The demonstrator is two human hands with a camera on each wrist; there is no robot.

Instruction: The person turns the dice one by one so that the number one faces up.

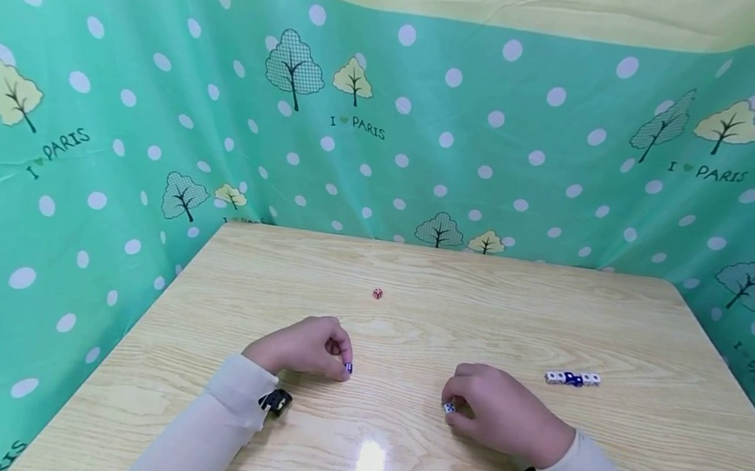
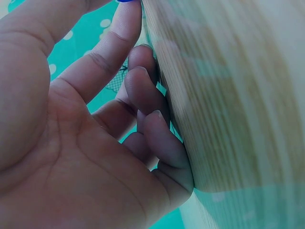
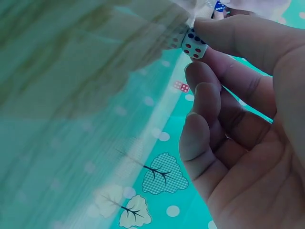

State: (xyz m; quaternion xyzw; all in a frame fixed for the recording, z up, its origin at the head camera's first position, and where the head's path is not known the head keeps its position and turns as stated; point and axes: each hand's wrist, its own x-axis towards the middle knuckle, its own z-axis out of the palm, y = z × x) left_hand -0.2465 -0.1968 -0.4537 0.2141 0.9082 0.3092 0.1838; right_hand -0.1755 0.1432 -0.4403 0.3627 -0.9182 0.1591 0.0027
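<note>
In the head view my left hand (image 1: 310, 345) pinches a small blue die (image 1: 348, 367) between thumb and forefinger at the tabletop. Only a blue edge of that die (image 2: 125, 1) shows at the top of the left wrist view, beside my left hand (image 2: 95, 119). My right hand (image 1: 501, 410) pinches a white die (image 1: 449, 408) low over the table. The right wrist view shows the white die (image 3: 194, 44), with red and dark pips, between the thumb and forefinger of my right hand (image 3: 243, 100); its other fingers are curled.
A row of white and blue dice (image 1: 573, 378) lies on the right side of the wooden table (image 1: 487, 296). One red die (image 1: 378, 293) sits farther back, left of the middle. Green dotted cloth (image 1: 436, 154) hangs behind the table and along its sides.
</note>
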